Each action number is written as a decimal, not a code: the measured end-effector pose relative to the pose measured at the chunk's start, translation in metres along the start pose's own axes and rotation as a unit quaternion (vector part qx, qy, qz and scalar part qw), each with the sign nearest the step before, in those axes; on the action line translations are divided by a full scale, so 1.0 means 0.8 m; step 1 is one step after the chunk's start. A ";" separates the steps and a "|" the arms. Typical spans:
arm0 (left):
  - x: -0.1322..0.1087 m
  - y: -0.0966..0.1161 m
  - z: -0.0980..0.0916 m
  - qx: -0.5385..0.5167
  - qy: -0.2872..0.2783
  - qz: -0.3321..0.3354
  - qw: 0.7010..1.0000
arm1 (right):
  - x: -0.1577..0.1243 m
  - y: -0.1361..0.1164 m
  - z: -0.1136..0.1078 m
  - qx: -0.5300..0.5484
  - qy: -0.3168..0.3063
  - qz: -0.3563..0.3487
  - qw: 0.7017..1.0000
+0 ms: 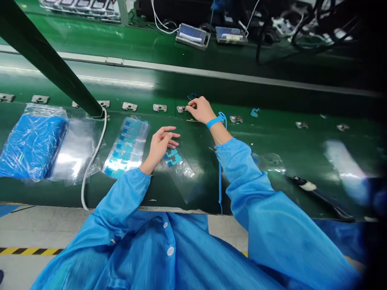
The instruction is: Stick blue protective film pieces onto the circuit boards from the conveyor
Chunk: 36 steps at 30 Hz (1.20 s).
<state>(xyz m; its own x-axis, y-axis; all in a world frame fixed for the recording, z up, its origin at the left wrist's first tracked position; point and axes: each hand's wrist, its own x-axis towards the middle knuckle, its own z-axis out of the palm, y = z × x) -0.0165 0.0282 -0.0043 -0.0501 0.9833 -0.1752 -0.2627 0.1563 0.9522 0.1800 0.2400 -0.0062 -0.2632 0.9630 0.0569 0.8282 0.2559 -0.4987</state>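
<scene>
My right hand (200,108), with a blue wrist strap (215,121), reaches out over the green conveyor belt (272,137). Its fingertips are pinched on a small grey metal part (182,109), one of a row lying along the belt. My left hand (161,143) hovers open, fingers spread, over a clear plastic sheet with a few blue sticker pieces (173,157). To its left lies a longer clear sheet of blue stickers (127,147).
More metal parts (130,106) line the belt left and right. A blue bag in clear plastic (30,143) lies at far left beside a white cable (93,157) and a dark green post (45,56). Two devices (193,35) sit behind the belt. A dark-handled tool (314,191) rests at right.
</scene>
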 end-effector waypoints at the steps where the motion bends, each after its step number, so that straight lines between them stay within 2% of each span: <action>1: 0.000 0.000 0.000 -0.002 -0.001 0.000 1.000 | 0.005 -0.002 0.003 -0.026 -0.021 -0.023 0.999; 3: 0.001 0.000 0.002 -0.007 -0.006 0.001 1.000 | 0.011 -0.004 0.007 -0.037 -0.048 -0.046 0.997; 7: 0.000 0.001 0.004 -0.012 -0.014 0.002 1.000 | 0.020 -0.006 0.002 0.087 -0.063 -0.042 0.993; 11: 0.002 -0.004 0.002 -0.010 -0.016 0.004 1.000 | -0.002 -0.021 -0.004 0.187 -0.068 -0.061 0.978; 13: 0.003 -0.008 0.002 -0.004 -0.013 0.004 1.000 | -0.031 -0.040 -0.003 0.306 -0.036 -0.057 0.950; 16: 0.003 -0.014 0.006 -0.011 -0.019 0.020 1.000 | -0.085 -0.075 0.002 0.492 -0.003 -0.007 0.871; 18: 0.002 -0.015 0.010 -0.038 -0.034 0.054 0.997 | -0.117 -0.096 0.006 0.543 -0.012 0.017 0.840; 20: 0.001 -0.013 0.014 -0.073 -0.041 0.093 0.992 | -0.140 -0.108 0.011 0.560 -0.025 0.030 0.827; 23: -0.003 -0.006 0.018 -0.118 -0.022 0.114 0.986 | -0.164 -0.106 0.013 0.543 -0.028 0.032 0.838; 26: -0.010 0.003 0.023 -0.150 -0.005 0.078 0.986 | -0.186 -0.091 0.011 0.492 -0.009 0.042 0.870; 28: -0.009 0.005 0.026 -0.156 -0.025 0.057 0.986 | -0.196 -0.078 0.015 0.472 0.006 0.066 0.879; 31: 0.009 -0.003 0.023 -0.191 -0.064 0.031 0.979 | -0.198 -0.060 0.035 0.497 0.010 0.065 0.865; 32: 0.016 -0.006 0.020 -0.212 -0.071 0.009 0.975 | -0.195 -0.055 0.044 0.497 0.028 0.068 0.865; 33: 0.022 -0.009 0.017 -0.210 -0.121 -0.035 0.969 | -0.193 -0.051 0.054 0.498 0.068 0.069 0.862; 34: 0.025 -0.012 0.015 -0.201 -0.131 -0.048 0.969 | -0.190 -0.048 0.062 0.502 0.093 0.061 0.858; 36: 0.026 -0.014 0.014 -0.188 -0.100 -0.044 0.976 | -0.189 -0.042 0.075 0.504 0.092 0.053 0.857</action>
<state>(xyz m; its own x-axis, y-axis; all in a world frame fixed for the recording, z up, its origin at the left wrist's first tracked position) -0.0041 0.0476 -0.0162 0.1673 0.9720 -0.1649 -0.5948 0.2328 0.7694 0.1621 0.0810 -0.0495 -0.0539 0.9971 0.0541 -0.0311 0.0524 -0.9981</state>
